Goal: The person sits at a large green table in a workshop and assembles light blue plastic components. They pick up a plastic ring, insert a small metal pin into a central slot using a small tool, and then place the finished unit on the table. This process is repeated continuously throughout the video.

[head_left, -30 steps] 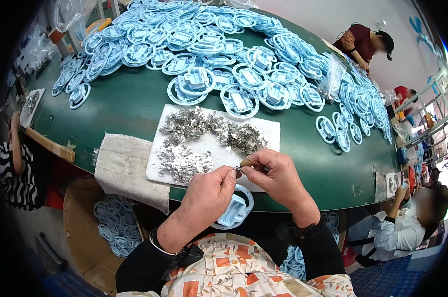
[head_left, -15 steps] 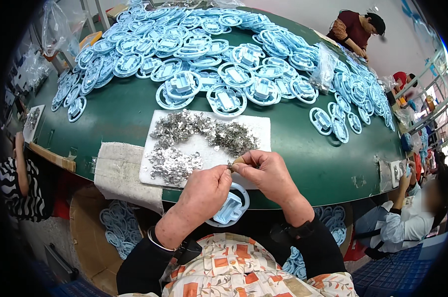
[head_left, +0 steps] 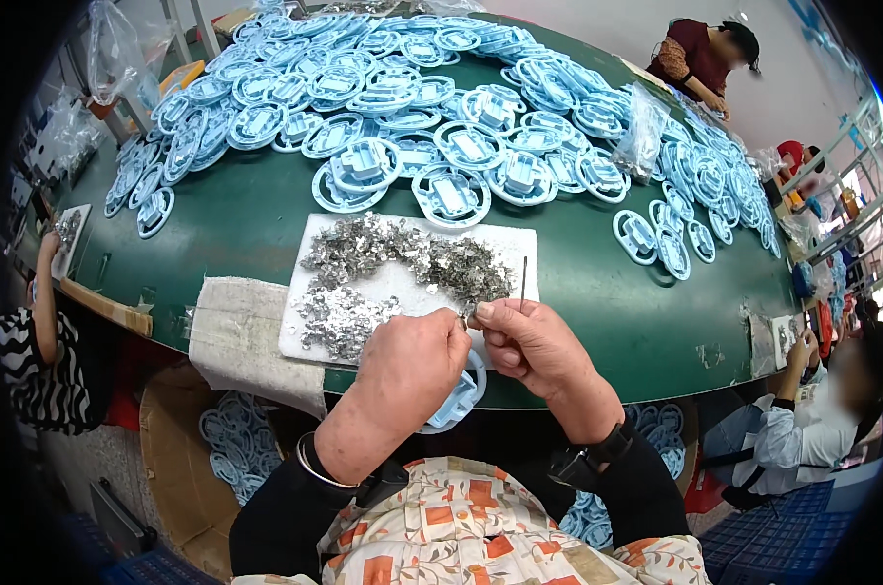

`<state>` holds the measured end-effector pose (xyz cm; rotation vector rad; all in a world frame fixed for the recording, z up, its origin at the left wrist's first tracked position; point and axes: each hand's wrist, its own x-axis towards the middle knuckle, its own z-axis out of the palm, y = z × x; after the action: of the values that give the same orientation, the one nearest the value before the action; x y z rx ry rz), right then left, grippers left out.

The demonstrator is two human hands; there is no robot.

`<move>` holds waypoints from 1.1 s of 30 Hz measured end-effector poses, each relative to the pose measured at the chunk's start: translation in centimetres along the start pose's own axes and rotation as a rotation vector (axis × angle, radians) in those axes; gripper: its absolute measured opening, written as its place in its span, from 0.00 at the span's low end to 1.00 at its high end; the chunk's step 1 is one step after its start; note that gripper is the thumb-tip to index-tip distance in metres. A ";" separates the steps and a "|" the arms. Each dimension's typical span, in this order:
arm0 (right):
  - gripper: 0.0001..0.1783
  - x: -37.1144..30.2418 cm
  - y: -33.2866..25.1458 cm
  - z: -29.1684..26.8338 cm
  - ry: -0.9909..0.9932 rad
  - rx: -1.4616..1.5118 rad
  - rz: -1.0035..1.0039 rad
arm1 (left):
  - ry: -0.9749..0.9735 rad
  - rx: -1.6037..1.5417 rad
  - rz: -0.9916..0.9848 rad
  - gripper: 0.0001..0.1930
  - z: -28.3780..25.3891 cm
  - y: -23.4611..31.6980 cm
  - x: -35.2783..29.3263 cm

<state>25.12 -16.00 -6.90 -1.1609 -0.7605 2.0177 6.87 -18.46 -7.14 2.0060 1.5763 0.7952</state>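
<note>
My left hand [head_left: 412, 361] is closed in a fist, its thumb side meeting my right fingertips; whatever it grips is hidden. Thumb and forefinger of my right hand [head_left: 534, 346] are pressed together where the hands meet, at a small bit too tiny to name. A thin dark rod [head_left: 524, 278] sticks up out of the right hand, its lower end covered by the fingers. Beneath both hands, at the table's near edge, a light blue oval plastic part [head_left: 458, 402] is partly covered. Just beyond the hands, small shiny metal clips [head_left: 344, 322] lie heaped on a white foam board [head_left: 393, 291].
Light blue oval parts [head_left: 364, 161] cover the far side of the green table [head_left: 607, 331]. A pale cloth [head_left: 256, 331] hangs over the near edge left of the board. Below stands a cardboard box [head_left: 173, 458] with more blue parts. Other people [head_left: 802, 409] sit around the table.
My right hand has turned, its fingers curling in, and the thin dark rod now shows upright above it. My left hand has shifted slightly right, covering more of the blue part.
</note>
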 end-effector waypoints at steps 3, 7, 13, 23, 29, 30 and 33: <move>0.11 0.0 0.0 -0.2 0.015 -0.002 -0.029 | -0.063 -0.020 -0.051 0.13 -0.3 -0.5 0.4; 0.10 -0.7 -0.4 0.0 0.096 -0.239 -0.189 | -0.141 0.006 -0.096 0.17 -0.8 -1.5 1.3; 0.09 -1.0 0.4 -0.6 0.217 -0.749 -0.494 | -0.237 0.019 -0.195 0.19 -2.2 -1.7 1.8; 0.07 -3.5 0.0 0.7 0.191 -1.391 -0.910 | -0.308 -0.365 -0.164 0.14 -2.8 0.1 -0.3; 0.09 -3.5 0.5 -0.5 0.187 -0.942 -0.722 | -0.266 -0.404 -0.169 0.13 -2.4 0.3 -0.7; 0.09 -3.7 0.4 -0.5 0.163 -0.918 -0.649 | -0.259 -0.399 -0.148 0.13 -2.3 0.2 -0.8; 0.09 -3.9 -0.2 -0.6 0.095 -0.787 -0.459 | -0.282 -0.470 -0.098 0.13 -2.4 0.2 -1.0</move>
<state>27.12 -18.82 -5.04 -1.3136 -1.6809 1.2839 5.20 -19.42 -5.42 1.6070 1.1853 0.7259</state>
